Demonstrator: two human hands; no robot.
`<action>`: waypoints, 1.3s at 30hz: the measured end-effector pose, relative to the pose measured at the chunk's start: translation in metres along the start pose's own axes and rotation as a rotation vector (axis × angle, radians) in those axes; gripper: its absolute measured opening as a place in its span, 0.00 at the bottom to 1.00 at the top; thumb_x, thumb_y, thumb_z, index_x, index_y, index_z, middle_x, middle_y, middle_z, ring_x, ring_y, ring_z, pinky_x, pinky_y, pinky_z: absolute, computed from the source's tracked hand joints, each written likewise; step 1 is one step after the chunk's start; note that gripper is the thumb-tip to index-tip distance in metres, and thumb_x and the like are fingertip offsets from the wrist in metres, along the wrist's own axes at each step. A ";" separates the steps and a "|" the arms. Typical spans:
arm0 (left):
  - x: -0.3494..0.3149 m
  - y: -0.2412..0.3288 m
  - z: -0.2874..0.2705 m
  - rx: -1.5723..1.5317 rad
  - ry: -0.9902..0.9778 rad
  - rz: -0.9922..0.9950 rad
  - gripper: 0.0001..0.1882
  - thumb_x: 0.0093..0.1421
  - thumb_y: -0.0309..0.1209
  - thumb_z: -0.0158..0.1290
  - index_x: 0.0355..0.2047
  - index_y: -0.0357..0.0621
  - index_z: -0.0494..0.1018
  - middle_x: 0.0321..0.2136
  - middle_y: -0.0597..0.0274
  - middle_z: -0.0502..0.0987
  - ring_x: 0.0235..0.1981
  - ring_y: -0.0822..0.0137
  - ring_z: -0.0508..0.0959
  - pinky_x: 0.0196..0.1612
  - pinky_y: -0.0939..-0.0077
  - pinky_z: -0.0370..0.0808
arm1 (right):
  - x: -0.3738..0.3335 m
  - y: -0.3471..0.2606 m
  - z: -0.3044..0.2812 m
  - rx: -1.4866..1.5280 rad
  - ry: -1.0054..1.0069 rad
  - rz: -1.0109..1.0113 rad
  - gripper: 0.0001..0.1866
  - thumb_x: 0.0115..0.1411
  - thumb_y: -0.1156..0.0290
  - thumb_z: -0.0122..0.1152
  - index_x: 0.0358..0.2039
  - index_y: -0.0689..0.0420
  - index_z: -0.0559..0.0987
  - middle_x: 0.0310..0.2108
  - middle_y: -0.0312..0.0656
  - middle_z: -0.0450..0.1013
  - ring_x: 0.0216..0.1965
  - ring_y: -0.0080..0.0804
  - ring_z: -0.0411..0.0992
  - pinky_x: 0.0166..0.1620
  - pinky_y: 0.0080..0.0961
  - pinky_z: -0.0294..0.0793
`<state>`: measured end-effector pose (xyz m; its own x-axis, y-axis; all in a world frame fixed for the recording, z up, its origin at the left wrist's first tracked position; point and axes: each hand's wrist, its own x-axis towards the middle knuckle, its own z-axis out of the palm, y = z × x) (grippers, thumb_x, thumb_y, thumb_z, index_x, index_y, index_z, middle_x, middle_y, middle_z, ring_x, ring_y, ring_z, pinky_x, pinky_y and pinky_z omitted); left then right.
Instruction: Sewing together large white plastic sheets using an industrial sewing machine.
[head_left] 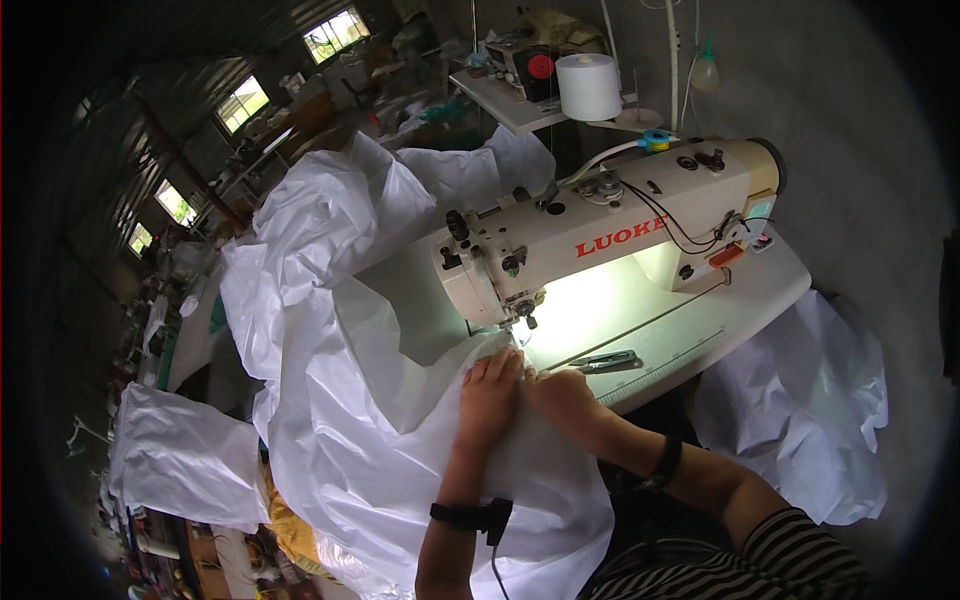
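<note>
Sheeting point(360, 440) under palm-down left hand point(489, 392), grip unclear, pinched by curled right hand point(562, 398)

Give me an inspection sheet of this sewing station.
Surface: machine bed, lit under sewing machine
Work items: white sheeting, creased, draped across bed's left side
Clutter: metal tool on bed; mixed items lower left, too small to name
Hands: left hand on sheeting; right hand beside it, curled, grip unclear
Cables: black cords on machine; dark cord at left wristband
Surroundings: white thread cone behind machine; windows beyond, upper left
</note>
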<state>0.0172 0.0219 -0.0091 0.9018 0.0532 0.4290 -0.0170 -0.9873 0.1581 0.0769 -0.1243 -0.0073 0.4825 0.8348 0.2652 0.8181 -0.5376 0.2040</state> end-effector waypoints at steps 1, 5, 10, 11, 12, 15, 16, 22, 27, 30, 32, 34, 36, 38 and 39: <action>0.001 -0.002 -0.001 0.010 0.010 0.028 0.22 0.56 0.28 0.51 0.53 0.46 0.74 0.54 0.63 0.75 0.52 0.61 0.73 0.55 0.63 0.70 | -0.001 0.000 -0.001 0.029 -0.022 -0.020 0.20 0.58 0.71 0.55 0.53 0.58 0.76 0.20 0.30 0.75 0.20 0.23 0.76 0.21 0.22 0.72; 0.002 -0.009 -0.003 0.016 0.013 0.085 0.22 0.53 0.28 0.52 0.51 0.47 0.76 0.55 0.67 0.75 0.51 0.63 0.73 0.55 0.66 0.71 | -0.008 -0.003 -0.001 0.050 -0.042 -0.019 0.22 0.59 0.70 0.54 0.55 0.58 0.75 0.19 0.28 0.75 0.18 0.21 0.75 0.19 0.20 0.70; 0.002 -0.013 -0.001 -0.011 0.016 0.117 0.23 0.51 0.24 0.54 0.49 0.46 0.77 0.53 0.65 0.76 0.49 0.60 0.74 0.55 0.65 0.72 | -0.010 -0.005 0.003 0.163 0.011 0.006 0.23 0.59 0.70 0.53 0.55 0.64 0.74 0.15 0.30 0.74 0.16 0.25 0.75 0.18 0.23 0.69; 0.003 -0.014 -0.001 -0.035 0.037 0.121 0.22 0.51 0.24 0.54 0.49 0.45 0.78 0.52 0.64 0.77 0.49 0.59 0.74 0.54 0.65 0.72 | -0.009 -0.005 0.003 0.169 -0.013 0.000 0.23 0.59 0.70 0.53 0.55 0.64 0.74 0.15 0.31 0.75 0.16 0.26 0.75 0.18 0.23 0.69; 0.004 -0.015 -0.001 -0.017 0.012 0.115 0.22 0.51 0.24 0.54 0.49 0.45 0.78 0.52 0.64 0.77 0.49 0.59 0.74 0.54 0.65 0.72 | -0.008 -0.005 0.004 0.158 -0.034 -0.021 0.23 0.59 0.71 0.53 0.55 0.65 0.74 0.16 0.32 0.75 0.16 0.27 0.75 0.18 0.24 0.69; 0.010 -0.021 -0.001 -0.006 0.011 0.101 0.21 0.51 0.23 0.54 0.48 0.44 0.78 0.51 0.61 0.77 0.49 0.56 0.75 0.54 0.64 0.73 | -0.001 -0.004 0.006 0.222 0.006 0.038 0.24 0.58 0.71 0.53 0.55 0.66 0.74 0.15 0.33 0.75 0.16 0.28 0.75 0.18 0.26 0.70; 0.012 -0.024 -0.001 -0.043 0.004 0.097 0.20 0.52 0.23 0.53 0.47 0.45 0.78 0.51 0.61 0.77 0.49 0.57 0.75 0.54 0.64 0.72 | 0.001 -0.005 0.007 0.239 -0.002 0.038 0.24 0.58 0.71 0.53 0.55 0.66 0.74 0.15 0.33 0.75 0.16 0.28 0.75 0.18 0.26 0.70; 0.018 -0.041 0.000 -0.163 0.001 0.134 0.17 0.52 0.22 0.53 0.44 0.43 0.78 0.50 0.59 0.77 0.49 0.54 0.75 0.55 0.62 0.72 | 0.010 -0.014 0.018 0.258 -0.021 0.073 0.25 0.57 0.71 0.55 0.55 0.68 0.73 0.14 0.35 0.75 0.14 0.29 0.74 0.18 0.27 0.71; 0.020 -0.050 0.007 -0.183 0.030 0.105 0.16 0.52 0.22 0.53 0.42 0.42 0.78 0.51 0.58 0.77 0.48 0.53 0.76 0.55 0.62 0.72 | 0.015 -0.018 0.020 0.171 -0.009 0.112 0.24 0.59 0.71 0.52 0.57 0.63 0.74 0.15 0.30 0.74 0.15 0.25 0.74 0.16 0.25 0.69; 0.019 -0.048 0.008 -0.138 0.033 0.105 0.16 0.52 0.22 0.53 0.43 0.42 0.77 0.53 0.58 0.76 0.49 0.53 0.75 0.54 0.63 0.73 | 0.013 -0.017 0.014 0.114 -0.040 0.110 0.24 0.59 0.70 0.52 0.57 0.61 0.74 0.16 0.31 0.75 0.15 0.25 0.74 0.16 0.26 0.69; 0.017 -0.045 0.008 -0.102 0.045 0.059 0.18 0.53 0.23 0.53 0.46 0.44 0.75 0.55 0.61 0.76 0.52 0.55 0.73 0.54 0.62 0.72 | 0.008 -0.014 0.009 0.151 -0.095 0.101 0.25 0.60 0.70 0.51 0.58 0.60 0.73 0.16 0.31 0.75 0.15 0.26 0.74 0.16 0.25 0.68; 0.014 -0.040 0.008 -0.031 0.013 0.018 0.18 0.53 0.24 0.53 0.47 0.46 0.74 0.55 0.62 0.75 0.54 0.56 0.73 0.54 0.61 0.71 | 0.003 -0.010 0.005 0.157 -0.131 0.090 0.25 0.60 0.70 0.51 0.58 0.59 0.73 0.16 0.31 0.75 0.15 0.26 0.74 0.16 0.25 0.68; 0.011 -0.036 0.008 0.051 0.003 -0.026 0.19 0.54 0.25 0.52 0.48 0.47 0.73 0.56 0.64 0.75 0.55 0.57 0.72 0.55 0.60 0.70 | -0.003 -0.007 0.003 0.154 -0.104 0.077 0.25 0.60 0.69 0.51 0.59 0.57 0.73 0.16 0.30 0.75 0.15 0.25 0.74 0.16 0.25 0.67; 0.009 -0.033 0.010 0.083 0.088 0.003 0.18 0.54 0.26 0.51 0.47 0.48 0.73 0.57 0.65 0.75 0.56 0.59 0.71 0.55 0.59 0.67 | -0.007 -0.007 0.003 0.177 -0.088 0.081 0.25 0.60 0.70 0.51 0.59 0.57 0.73 0.16 0.30 0.75 0.15 0.26 0.74 0.16 0.25 0.66; 0.009 -0.033 0.011 0.076 0.072 -0.017 0.18 0.54 0.26 0.51 0.47 0.48 0.73 0.57 0.65 0.75 0.56 0.59 0.71 0.55 0.59 0.67 | -0.008 -0.007 0.003 0.138 -0.070 0.081 0.25 0.60 0.70 0.51 0.59 0.56 0.73 0.16 0.30 0.75 0.15 0.26 0.73 0.16 0.25 0.66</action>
<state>0.0304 0.0536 -0.0202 0.8684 0.0779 0.4898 0.0332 -0.9945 0.0993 0.0687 -0.1268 -0.0140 0.5653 0.7982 0.2080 0.8086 -0.5861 0.0518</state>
